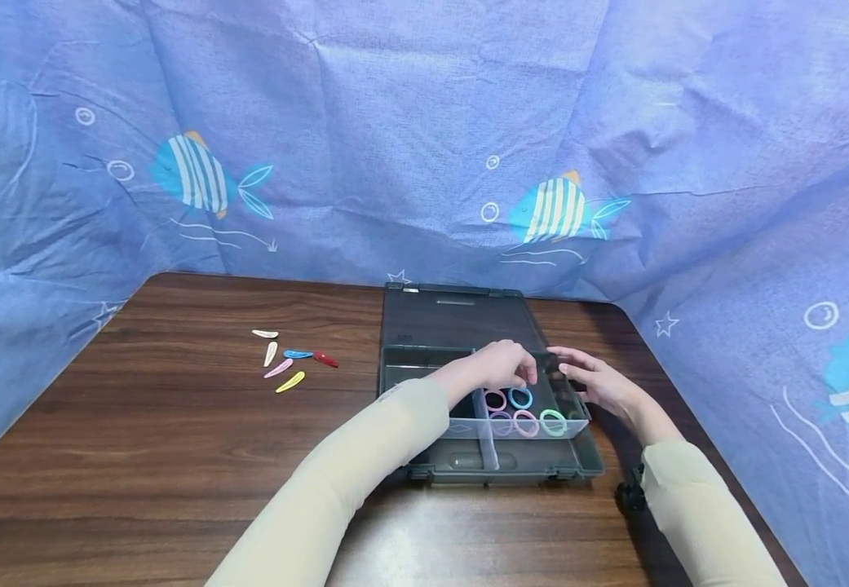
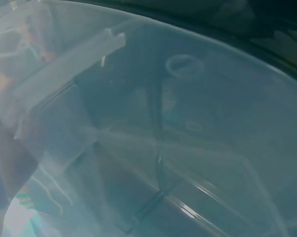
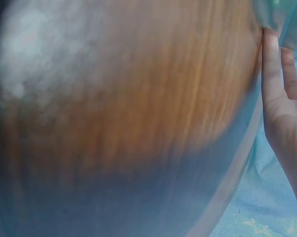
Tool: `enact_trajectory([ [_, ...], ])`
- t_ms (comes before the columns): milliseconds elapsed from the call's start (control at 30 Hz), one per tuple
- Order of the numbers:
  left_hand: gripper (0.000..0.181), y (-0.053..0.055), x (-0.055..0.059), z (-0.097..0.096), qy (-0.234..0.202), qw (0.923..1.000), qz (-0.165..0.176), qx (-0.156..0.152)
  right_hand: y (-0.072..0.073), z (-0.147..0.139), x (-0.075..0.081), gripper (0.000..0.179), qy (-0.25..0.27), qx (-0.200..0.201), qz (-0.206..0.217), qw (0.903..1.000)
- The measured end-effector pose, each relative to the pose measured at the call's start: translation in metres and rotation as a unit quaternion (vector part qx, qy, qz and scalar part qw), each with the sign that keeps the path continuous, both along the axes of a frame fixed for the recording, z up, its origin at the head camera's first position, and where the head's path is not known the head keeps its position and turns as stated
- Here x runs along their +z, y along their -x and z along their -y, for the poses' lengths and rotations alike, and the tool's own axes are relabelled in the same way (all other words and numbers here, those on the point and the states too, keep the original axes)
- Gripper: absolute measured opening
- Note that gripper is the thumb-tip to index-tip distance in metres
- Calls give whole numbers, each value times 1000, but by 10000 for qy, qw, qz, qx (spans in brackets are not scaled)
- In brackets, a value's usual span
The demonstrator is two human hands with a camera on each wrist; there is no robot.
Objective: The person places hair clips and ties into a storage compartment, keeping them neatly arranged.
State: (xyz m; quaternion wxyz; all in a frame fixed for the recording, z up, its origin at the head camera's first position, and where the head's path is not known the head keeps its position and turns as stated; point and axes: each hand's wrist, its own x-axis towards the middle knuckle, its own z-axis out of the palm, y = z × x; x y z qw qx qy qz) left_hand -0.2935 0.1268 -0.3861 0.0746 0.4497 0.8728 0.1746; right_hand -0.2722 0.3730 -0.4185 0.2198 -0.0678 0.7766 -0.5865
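A dark translucent box base (image 1: 512, 473) lies on the table with its lid (image 1: 461, 318) folded back. A clear tray (image 1: 461, 428) with a divider (image 1: 484, 432) sits over it. Several coloured hair ties (image 1: 520, 398) lie in its right compartment. My left hand (image 1: 501, 364) is above this compartment, fingers bent down; whatever lies between the fingertips is hidden. At the tray's right end, my right hand (image 1: 603, 387) touches the side with extended fingers. The right wrist view shows the same hand (image 3: 284, 103) with fairly straight fingers against a greenish clear wall (image 3: 291, 29).
Several snap hair clips (image 1: 290, 381) in white, pink, yellow, blue and red lie left of the box on the wooden table (image 1: 174, 456). A blue fish-print cloth (image 1: 409, 163) hangs behind and at the sides. Clear plastic (image 2: 197, 128) fills the left wrist view.
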Motion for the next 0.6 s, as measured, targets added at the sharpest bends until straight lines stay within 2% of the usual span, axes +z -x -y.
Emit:
enact_trajectory([
  [233,15,-2,16,7,-233,9994,224,73,-1,1,1,51,-166,-31,10,9999],
  [600,14,-19,46,19,-497,9976,484,25,0,-1,-1,50,3,121,-84,9999],
])
